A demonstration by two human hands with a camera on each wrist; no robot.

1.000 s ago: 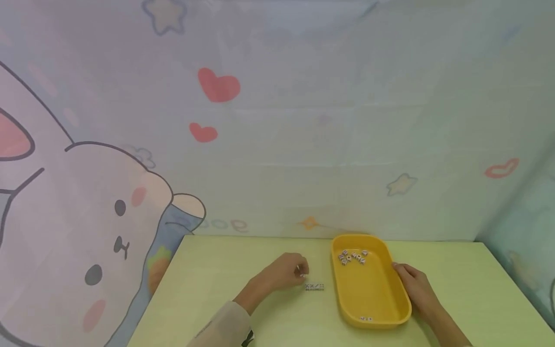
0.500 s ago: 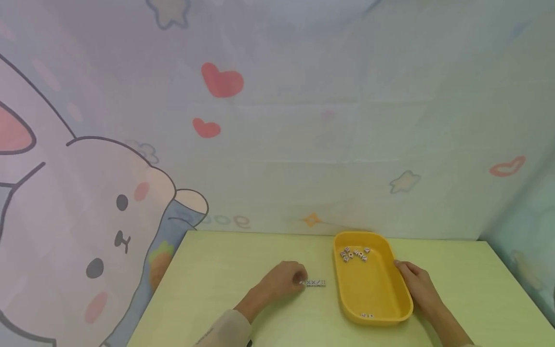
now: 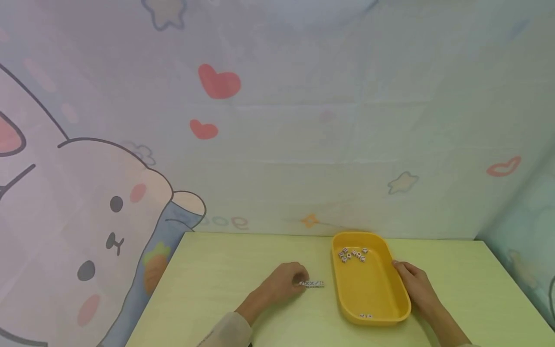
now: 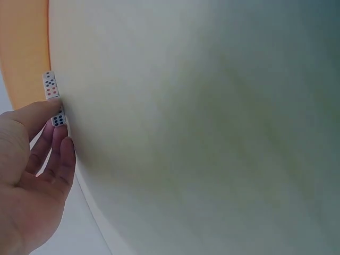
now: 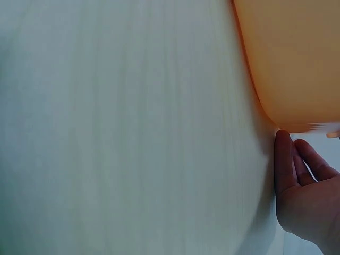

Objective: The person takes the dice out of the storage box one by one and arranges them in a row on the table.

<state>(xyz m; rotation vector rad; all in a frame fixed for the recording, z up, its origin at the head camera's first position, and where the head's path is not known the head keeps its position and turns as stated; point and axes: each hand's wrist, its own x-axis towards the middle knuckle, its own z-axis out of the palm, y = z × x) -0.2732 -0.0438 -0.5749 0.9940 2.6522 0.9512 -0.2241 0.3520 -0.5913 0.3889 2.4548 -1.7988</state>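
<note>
My left hand (image 3: 282, 282) pinches a white die (image 4: 59, 121) between thumb and fingers at the left end of a short row of dice (image 3: 315, 284) on the table. In the left wrist view the held die lines up with the other dice, and the thumb covers part of the row. A yellow tray (image 3: 373, 294) stands to the right of the row. At its right side my right hand (image 3: 417, 284) grips the rim, thumb at the edge. The right wrist view shows the fingers (image 5: 285, 159) right against the tray's outer side.
Several dice (image 3: 353, 254) lie loose at the far end inside the tray, and two dice (image 3: 365, 316) sit at its near end. Behind the pale green table (image 3: 225, 260) hangs a printed cloth (image 3: 295, 183) with a rabbit and hearts.
My left hand has come down and slightly toward me with the die, bringing it to the left end of the row. The right hand keeps its hold on the tray.
</note>
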